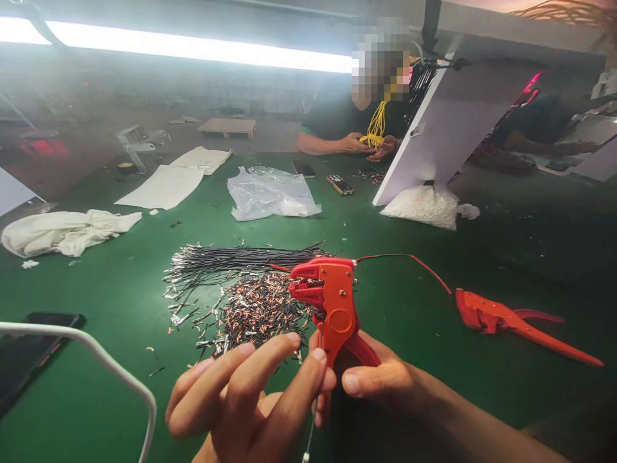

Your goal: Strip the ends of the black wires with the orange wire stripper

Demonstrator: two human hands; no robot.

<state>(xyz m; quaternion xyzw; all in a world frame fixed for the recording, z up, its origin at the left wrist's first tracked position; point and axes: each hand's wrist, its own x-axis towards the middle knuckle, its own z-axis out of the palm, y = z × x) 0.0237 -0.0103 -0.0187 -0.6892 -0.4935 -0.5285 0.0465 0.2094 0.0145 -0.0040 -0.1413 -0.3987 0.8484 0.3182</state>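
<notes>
My right hand (380, 379) is closed round the handles of an orange-red wire stripper (341, 289), which stands upright with its jaws toward the left. Between my left thumb and index finger, a thin wire (312, 424) is pinched just beside the stripper's handle; its lower end carries a small pale tip. The other fingers of my left hand (255, 392) are spread. Behind the tool, a heap of short black and copper-coloured wire offcuts (263, 308) lies on the green table. A bundle of black wires (241, 257) stretches along its far side.
A second wire stripper (511, 321) lies at right, a thin red cord reaching toward it. At left are a phone (33, 354), a white cable (110, 363) and a white cloth (72, 231). Farther back are a plastic bag (272, 193) and a person (332, 122) holding yellow wires.
</notes>
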